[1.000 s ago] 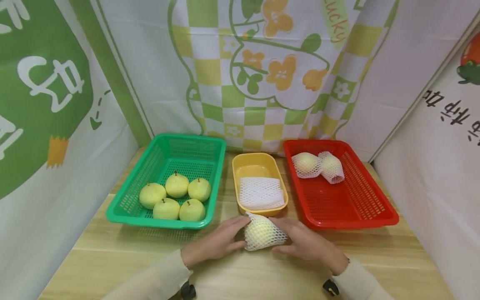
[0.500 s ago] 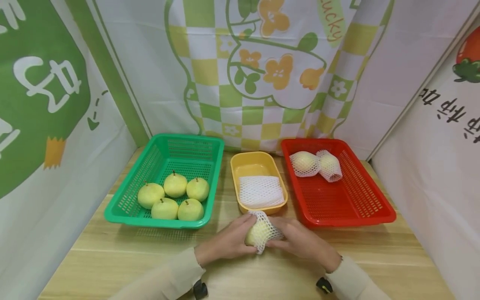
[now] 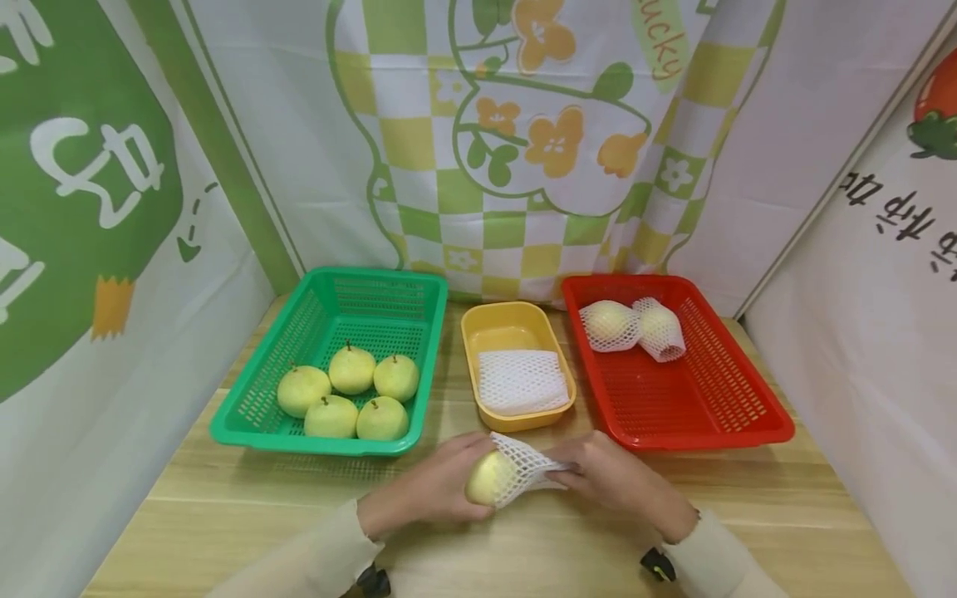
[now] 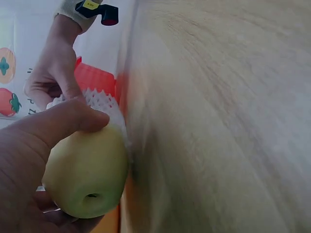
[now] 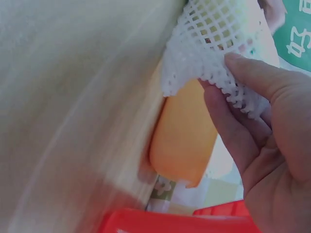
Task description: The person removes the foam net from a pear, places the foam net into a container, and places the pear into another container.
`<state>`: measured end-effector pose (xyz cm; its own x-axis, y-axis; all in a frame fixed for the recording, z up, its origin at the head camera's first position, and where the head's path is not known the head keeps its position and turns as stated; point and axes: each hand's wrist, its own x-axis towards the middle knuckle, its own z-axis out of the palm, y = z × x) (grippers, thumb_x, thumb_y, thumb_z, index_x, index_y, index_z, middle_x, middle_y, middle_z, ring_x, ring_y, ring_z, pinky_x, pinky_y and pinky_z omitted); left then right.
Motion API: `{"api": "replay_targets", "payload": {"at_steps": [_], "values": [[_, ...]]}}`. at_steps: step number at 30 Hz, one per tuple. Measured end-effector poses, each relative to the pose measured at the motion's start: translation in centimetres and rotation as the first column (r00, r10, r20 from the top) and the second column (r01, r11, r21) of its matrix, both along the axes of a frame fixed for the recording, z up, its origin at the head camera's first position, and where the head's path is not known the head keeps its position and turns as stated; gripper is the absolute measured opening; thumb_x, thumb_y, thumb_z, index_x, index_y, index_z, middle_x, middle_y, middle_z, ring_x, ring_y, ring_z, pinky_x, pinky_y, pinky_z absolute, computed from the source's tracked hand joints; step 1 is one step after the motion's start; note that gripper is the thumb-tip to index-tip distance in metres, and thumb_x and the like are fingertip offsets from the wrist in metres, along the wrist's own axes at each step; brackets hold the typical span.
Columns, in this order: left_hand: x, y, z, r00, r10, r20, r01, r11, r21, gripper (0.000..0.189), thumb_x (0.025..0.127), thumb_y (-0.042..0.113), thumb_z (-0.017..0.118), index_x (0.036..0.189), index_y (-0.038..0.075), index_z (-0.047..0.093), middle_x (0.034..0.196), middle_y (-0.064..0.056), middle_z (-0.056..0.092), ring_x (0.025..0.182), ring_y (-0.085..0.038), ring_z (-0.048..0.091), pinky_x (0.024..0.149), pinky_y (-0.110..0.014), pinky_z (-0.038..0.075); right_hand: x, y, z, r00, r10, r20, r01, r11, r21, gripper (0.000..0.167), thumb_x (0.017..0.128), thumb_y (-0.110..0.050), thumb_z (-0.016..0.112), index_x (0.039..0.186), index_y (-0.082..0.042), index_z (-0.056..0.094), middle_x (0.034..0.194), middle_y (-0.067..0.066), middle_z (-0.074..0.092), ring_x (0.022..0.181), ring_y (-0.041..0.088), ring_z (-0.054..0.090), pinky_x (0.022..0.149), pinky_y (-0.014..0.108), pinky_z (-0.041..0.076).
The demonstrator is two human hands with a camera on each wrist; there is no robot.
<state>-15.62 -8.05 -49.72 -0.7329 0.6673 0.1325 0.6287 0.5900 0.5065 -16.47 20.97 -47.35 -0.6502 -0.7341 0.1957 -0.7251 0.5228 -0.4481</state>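
A pale yellow-green pear (image 3: 484, 480) is held just over the near middle of the counter, partly inside a white foam net (image 3: 526, 467). Its left end is bare — the left wrist view shows a dark dimple there — while the mesh covers its right side and runs on to the right. Whether the pear touches the wood below, I cannot tell.

The left hand (image 3: 434, 483) is curled round the bare end, thumb on one side and fingers on the other. The right hand (image 3: 609, 475) is nearly closed, thumb and fingers pinching the loose right edge of the net.

Just beyond the hands is a yellow tub (image 3: 523, 422), with flat white foam nets (image 3: 522, 382) lying in its near part. To its left, a green basket (image 3: 389, 299) holds five bare pears (image 3: 352, 370), grouped at its near end with their stems up. To the right is a red basket (image 3: 665, 407) with two netted pears (image 3: 609, 322) side by side in its far left part.

All three containers stand on the wood-grained counter (image 3: 538, 556). Behind them hangs a checked, flower-printed cloth (image 3: 463, 199) — green, yellow and white.
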Motion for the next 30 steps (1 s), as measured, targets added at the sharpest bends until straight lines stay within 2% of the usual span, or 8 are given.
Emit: {"api": "replay_targets", "payload": {"at_steps": [3,7,10,13,16,22,27,30], "values": [[0.2,-0.9,0.3,1.0,0.007,0.021,-0.007,1.0,-0.014,0.084,0.073,0.026,0.092,0.146,0.002,0.057,0.14,-0.014,0.064,0.122,-0.027,0.065,0.094,-0.029,0.06,0.0,0.2,0.5,0.999,-0.01,0.049,0.009,1.0,0.024,0.023,0.092,-0.013,0.082,0.115,-0.015,0.081,0.109,-0.003,0.082,0.094,0.002,0.073,0.084,0.026,0.065],[0.3,-1.4,0.5,1.0,0.005,0.027,-0.004,0.999,-0.034,0.084,0.073,0.026,0.091,0.146,0.003,0.056,0.132,-0.009,0.066,0.112,-0.021,0.066,0.085,-0.02,0.057,0.0,-0.3,0.7,0.992,-0.035,0.119,0.03,0.999,0.043,0.037,0.093,-0.02,0.082,0.129,-0.013,0.075,0.115,-0.005,0.079,0.092,-0.001,0.068,0.084,0.023,0.063],[0.4,-1.3,0.6,1.0,-0.006,-0.003,0.005,0.997,-0.072,0.083,0.074,0.028,0.089,0.146,0.002,0.056,0.135,-0.011,0.065,0.116,-0.023,0.065,0.089,-0.026,0.06,0.1,-1.0,0.6,0.985,-0.065,0.16,0.054,0.996,0.068,0.051,0.091,-0.025,0.084,0.139,-0.014,0.069,0.121,-0.008,0.075,0.095,-0.001,0.065,0.088,0.022,0.061],[0.5,-0.9,0.6,0.999,-0.022,-0.046,0.016,0.991,-0.131,0.083,0.075,0.03,0.088,0.146,0.001,0.055,0.143,-0.017,0.062,0.127,-0.03,0.063,0.102,-0.039,0.059,0.1,-1.9,0.3,0.98,-0.073,0.187,0.053,0.993,0.108,0.055,0.091,-0.027,0.085,0.142,-0.016,0.067,0.125,-0.011,0.073,0.099,-0.001,0.063,0.091,0.023,0.059],[0.6,-0.4,0.4,0.994,-0.041,-0.099,0.024,0.986,-0.168,0.082,0.075,0.031,0.088,0.144,0.001,0.056,0.141,-0.018,0.063,0.126,-0.03,0.064,0.106,-0.042,0.058,0.1,-2.7,0.0,0.982,-0.048,0.185,0.024,0.991,0.13,0.049,0.091,-0.026,0.084,0.136,-0.015,0.07,0.121,-0.009,0.075,0.097,-0.002,0.064,0.09,0.022,0.059],[0.8,-0.3,0.1,0.987,-0.033,-0.155,0.006,0.985,-0.173,0.062,0.074,0.034,0.089,0.126,0.01,0.065,0.116,-0.003,0.068,0.101,-0.017,0.065,0.085,-0.029,0.059,0.1,-3.2,0.5,0.994,0.039,0.104,-0.054,0.989,0.14,0.015,0.094,-0.015,0.08,0.109,-0.017,0.079,0.1,-0.011,0.078,0.083,-0.005,0.062,0.079,0.019,0.059],[1.2,-1.3,0.2,0.99,0.006,-0.142,-0.03,0.986,-0.163,0.067,0.075,0.036,0.089,0.131,0.009,0.065,0.122,-0.006,0.069,0.111,-0.023,0.067,0.091,-0.037,0.061,0.1,-2.1,2.9,0.998,0.042,0.053,-0.051,0.982,0.182,0.01,0.092,-0.01,0.081,0.097,-0.017,0.077,0.083,-0.013,0.071,0.071,-0.004,0.054,0.068,0.015,0.053],[1.4,-1.8,0.4,0.99,0.034,-0.134,-0.054,0.988,-0.145,0.071,0.075,0.037,0.089,0.134,0.009,0.064,0.126,-0.006,0.068,0.113,-0.024,0.067,0.094,-0.039,0.061,-0.4,-1.5,5.2,0.998,0.052,0.027,-0.056,0.978,0.201,0.011,0.091,-0.011,0.082,0.098,-0.018,0.077,0.082,-0.013,0.068,0.072,-0.003,0.054,0.068,0.017,0.055]]}}
